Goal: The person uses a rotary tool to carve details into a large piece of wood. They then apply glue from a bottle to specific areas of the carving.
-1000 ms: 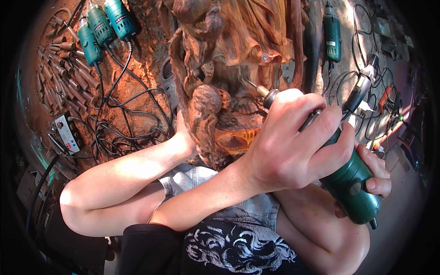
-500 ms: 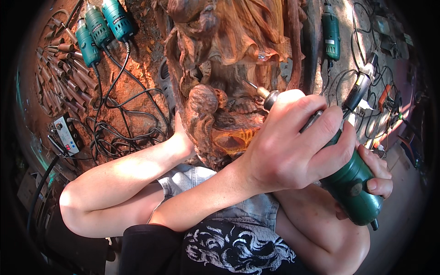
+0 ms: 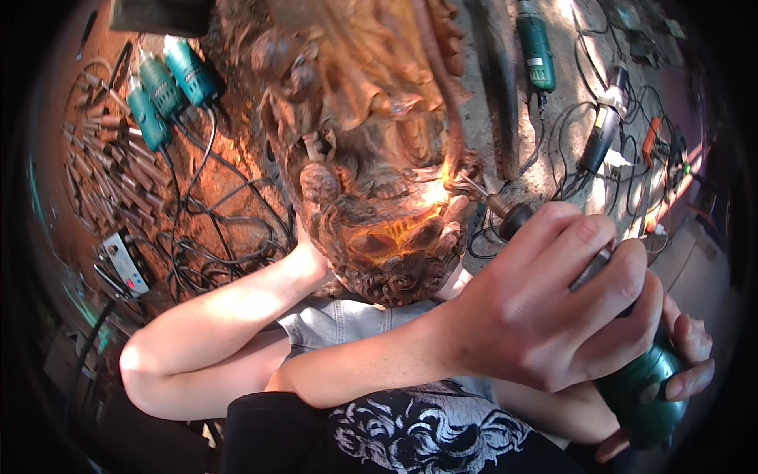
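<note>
A dark, brown-orange wood carving (image 3: 371, 182) with folds and knots stands in front of me, between my bare legs. My left hand (image 3: 553, 292) crosses to the right and is closed around the front of a green rotary grinder (image 3: 647, 395). Around the rear of its body curl the fingers of my right hand (image 3: 691, 355), partly hidden behind it. The grinder points up and left. Its thin metal bit (image 3: 474, 186) ends at the carving's right edge, beside a bright lit patch; whether it touches the wood I cannot tell.
Several green rotary tools (image 3: 162, 87) lie at the far left beside a pile of cylindrical brown pieces (image 3: 118, 162). Tangled black cords (image 3: 209, 245) and a white control box (image 3: 125, 265) are near them. Another green tool (image 3: 537, 51) and a black tool (image 3: 604, 130) lie at the right.
Both hands and the grinder have moved right and toward me. The carving appears shifted left and tilted in view. The bit has gone from the carving's middle to its right edge.
</note>
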{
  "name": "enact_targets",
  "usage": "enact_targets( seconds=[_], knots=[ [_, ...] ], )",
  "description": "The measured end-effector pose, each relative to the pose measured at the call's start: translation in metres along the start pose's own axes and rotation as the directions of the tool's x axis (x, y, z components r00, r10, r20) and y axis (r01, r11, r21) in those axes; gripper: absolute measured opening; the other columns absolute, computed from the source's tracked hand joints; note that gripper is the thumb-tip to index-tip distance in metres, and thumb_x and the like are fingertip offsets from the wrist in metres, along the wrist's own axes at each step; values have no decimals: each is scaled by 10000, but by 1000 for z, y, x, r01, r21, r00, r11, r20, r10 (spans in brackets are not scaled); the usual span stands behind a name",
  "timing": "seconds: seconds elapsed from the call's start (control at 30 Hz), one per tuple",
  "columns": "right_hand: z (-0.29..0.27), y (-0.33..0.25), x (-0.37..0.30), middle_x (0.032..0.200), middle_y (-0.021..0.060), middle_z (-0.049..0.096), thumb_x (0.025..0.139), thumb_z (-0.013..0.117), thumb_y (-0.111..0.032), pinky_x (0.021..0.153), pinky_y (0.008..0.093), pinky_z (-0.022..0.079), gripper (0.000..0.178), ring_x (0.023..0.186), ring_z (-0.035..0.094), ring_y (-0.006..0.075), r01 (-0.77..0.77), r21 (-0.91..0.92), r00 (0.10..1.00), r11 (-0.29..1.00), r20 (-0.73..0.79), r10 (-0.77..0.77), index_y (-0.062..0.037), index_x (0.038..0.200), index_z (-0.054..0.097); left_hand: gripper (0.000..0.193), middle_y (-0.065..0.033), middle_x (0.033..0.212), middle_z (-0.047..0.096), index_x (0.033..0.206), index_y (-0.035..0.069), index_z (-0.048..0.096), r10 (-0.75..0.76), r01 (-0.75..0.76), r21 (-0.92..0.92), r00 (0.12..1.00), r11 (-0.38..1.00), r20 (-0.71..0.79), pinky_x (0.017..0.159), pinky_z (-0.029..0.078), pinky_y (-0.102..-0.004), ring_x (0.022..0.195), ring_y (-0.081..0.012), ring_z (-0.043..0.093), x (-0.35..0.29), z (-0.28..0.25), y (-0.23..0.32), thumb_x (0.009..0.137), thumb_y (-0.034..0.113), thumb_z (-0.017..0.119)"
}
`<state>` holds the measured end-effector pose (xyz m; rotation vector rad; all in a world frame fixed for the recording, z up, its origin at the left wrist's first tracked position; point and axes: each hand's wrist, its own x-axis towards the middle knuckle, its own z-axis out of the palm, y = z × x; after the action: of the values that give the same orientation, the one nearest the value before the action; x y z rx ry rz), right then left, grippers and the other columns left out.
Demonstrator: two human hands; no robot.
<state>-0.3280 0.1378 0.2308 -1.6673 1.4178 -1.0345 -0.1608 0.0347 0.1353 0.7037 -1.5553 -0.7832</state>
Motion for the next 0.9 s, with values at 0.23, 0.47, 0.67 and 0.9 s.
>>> enact_targets(
  seconds=[0.23, 0.47, 0.67, 0.9],
  knots=[
    [59, -34, -65, 1668, 298, 342, 709, 1013, -328, 1216, 544, 405, 739, 1528, 400, 464, -225, 169, 974, 960, 75, 215, -197, 1283, 568, 280, -127, 1074, 739, 1070, 43, 705, 227, -161, -211, 914, 964, 337, 724, 606, -364, 877, -266, 724, -10, -49, -24, 818, 72, 824],
    [143, 4, -39, 1518, 300, 541, 824, 896, -122, 1117, 626, 517, 433, 1360, 504, 656, -51, 315, 984, 948, -149, 102, -209, 1232, 780, 301, -102, 1031, 731, 1047, 56, 730, 185, -147, -113, 828, 983, 530, 737, 620, -374, 882, -273, 738, -19, -90, -59, 777, 39, 862],
    [140, 15, -27, 1472, 296, 588, 839, 866, -112, 1128, 630, 509, 406, 1333, 541, 647, -55, 343, 978, 938, -172, 120, -190, 1228, 777, 317, -67, 1000, 723, 998, 81, 741, 52, -29, -52, 853, 998, 519, 683, 595, -336, 853, -244, 731, -12, -84, -57, 724, 24, 889],
    [144, 19, -22, 1484, 289, 584, 851, 860, -131, 1141, 652, 487, 407, 1343, 527, 655, -9, 348, 974, 938, -208, 87, -188, 1243, 763, 258, -64, 993, 718, 977, 89, 732, 86, -79, -36, 884, 996, 460, 681, 599, -319, 883, -239, 726, -16, -83, -62, 751, 68, 853]
  ],
)
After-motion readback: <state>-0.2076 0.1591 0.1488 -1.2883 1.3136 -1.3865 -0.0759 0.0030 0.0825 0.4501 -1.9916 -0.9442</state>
